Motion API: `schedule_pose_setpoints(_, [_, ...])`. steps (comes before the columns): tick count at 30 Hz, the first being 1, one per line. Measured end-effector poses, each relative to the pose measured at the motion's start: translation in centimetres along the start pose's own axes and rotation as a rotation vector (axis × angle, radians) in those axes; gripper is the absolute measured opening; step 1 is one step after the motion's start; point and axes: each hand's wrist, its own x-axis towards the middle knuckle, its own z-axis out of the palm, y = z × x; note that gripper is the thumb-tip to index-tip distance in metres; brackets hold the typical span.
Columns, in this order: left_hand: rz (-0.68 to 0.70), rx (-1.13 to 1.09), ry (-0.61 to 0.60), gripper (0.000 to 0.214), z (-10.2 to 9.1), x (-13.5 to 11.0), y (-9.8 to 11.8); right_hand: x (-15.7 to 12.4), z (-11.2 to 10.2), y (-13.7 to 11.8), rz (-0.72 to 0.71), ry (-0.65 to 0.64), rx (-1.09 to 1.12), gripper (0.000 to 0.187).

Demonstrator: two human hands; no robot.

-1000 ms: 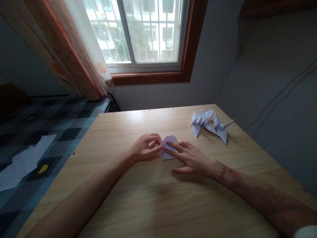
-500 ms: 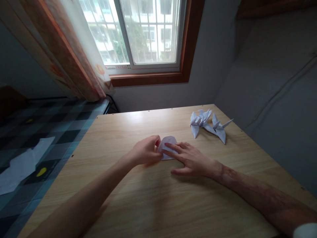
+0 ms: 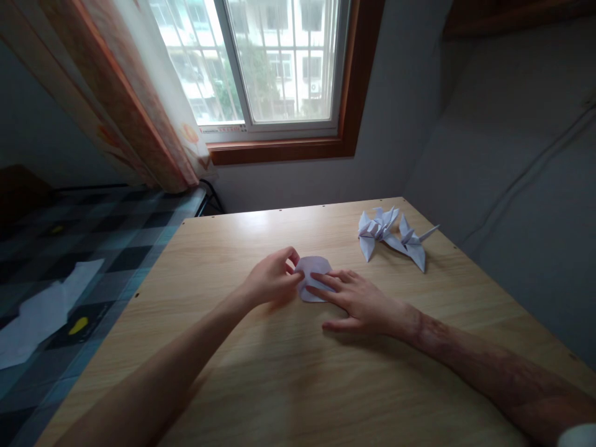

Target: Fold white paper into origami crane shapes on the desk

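A small piece of folded white paper (image 3: 313, 266) lies on the wooden table between my hands. Its left edge is pinched between the thumb and curled fingers of my left hand (image 3: 274, 276). From the other side my right hand (image 3: 356, 299) rests on the paper, fingers stretched out and spread, the fingertips pressing its surface and the thumb on the table. Farther back on the right sit white paper cranes (image 3: 378, 227), close together, and another paper crane (image 3: 411, 241) touches or nearly touches them.
The light wooden table (image 3: 223, 242) reaches to the wall below a window (image 3: 288, 74). On the left is a bed with a checked cover (image 3: 125, 214), and white sheets of paper (image 3: 44, 310) lie on it. A curtain (image 3: 135, 105) hangs beside the window.
My left hand has shifted slightly at the paper's left edge, its fingers a little more lifted. The paper's left side looks flatter and wider. My right hand stays in place.
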Motion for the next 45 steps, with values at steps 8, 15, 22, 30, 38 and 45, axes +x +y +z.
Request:
schedule_pose_setpoints(8, [0.046,-0.189,0.018,0.017,-0.4,1.0,-1.4,0.0,-0.2,-0.3,-0.027,0.011,-0.010,0.079])
schedule_pose_setpoints(15, [0.051,-0.142,0.007,0.014,-1.1,1.6,-2.3,0.2,-0.5,-0.6,-0.083,0.077,-0.002,0.066])
schedule_pose_setpoints(22, [0.163,-0.087,0.091,0.020,-2.0,1.9,-2.7,0.5,0.5,0.4,-0.062,0.235,0.050,0.032])
schedule_pose_setpoints(30, [0.576,0.013,0.141,0.011,-2.9,1.3,-0.8,0.5,0.5,0.5,-0.043,0.280,0.103,0.031])
schedule_pose_setpoints(38, [0.495,0.066,-0.047,0.019,-4.0,1.1,-1.8,0.3,0.1,0.4,-0.003,0.273,0.012,0.024])
schedule_pose_setpoints(45, [0.455,0.126,-0.227,0.033,-4.5,1.0,-2.3,0.1,-0.2,0.8,0.019,0.260,0.019,0.023])
